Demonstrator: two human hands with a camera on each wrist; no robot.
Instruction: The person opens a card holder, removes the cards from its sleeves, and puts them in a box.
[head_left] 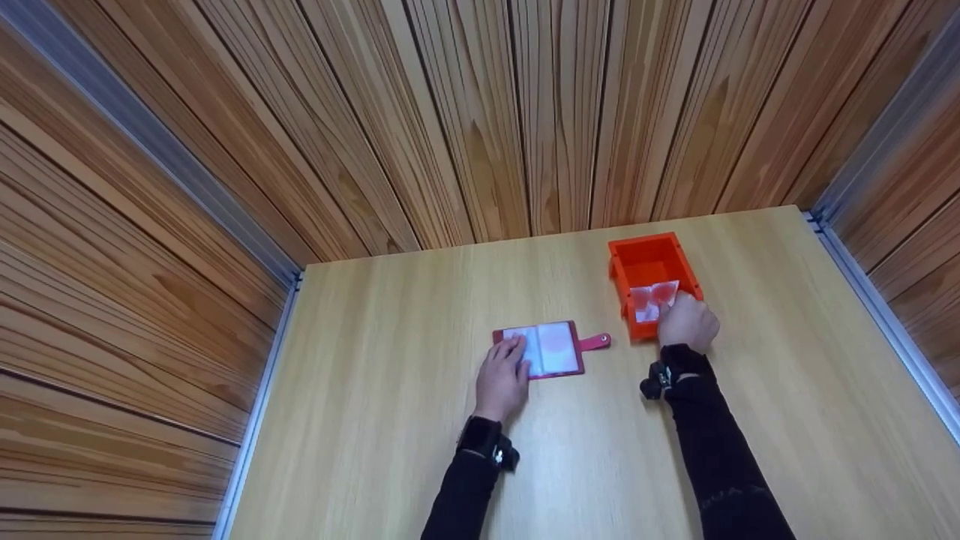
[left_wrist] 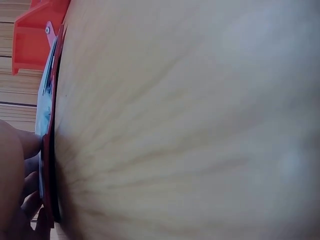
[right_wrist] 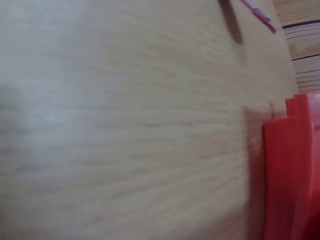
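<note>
A small card holder (head_left: 556,349) with a red cover, pale clear sleeves and a snap strap lies spread on the table. My left hand (head_left: 501,381) rests on its left page with the fingers laid out; in the left wrist view the fingers (left_wrist: 31,187) touch the holder's near end (left_wrist: 48,165). To the right, my right hand (head_left: 688,322) is at the near right rim of an orange bin (head_left: 651,247). It pinches a thin, shiny pink-and-white piece (head_left: 646,301) over the bin. The right fingertips are hidden, and the right wrist view does not show the hand.
The light wood table (head_left: 390,360) ends at a panelled wooden wall (head_left: 480,135) behind the bin. Metal rails (head_left: 259,390) run along the table's sides. In the right wrist view, the bin's wall (right_wrist: 285,175) stands at the right edge.
</note>
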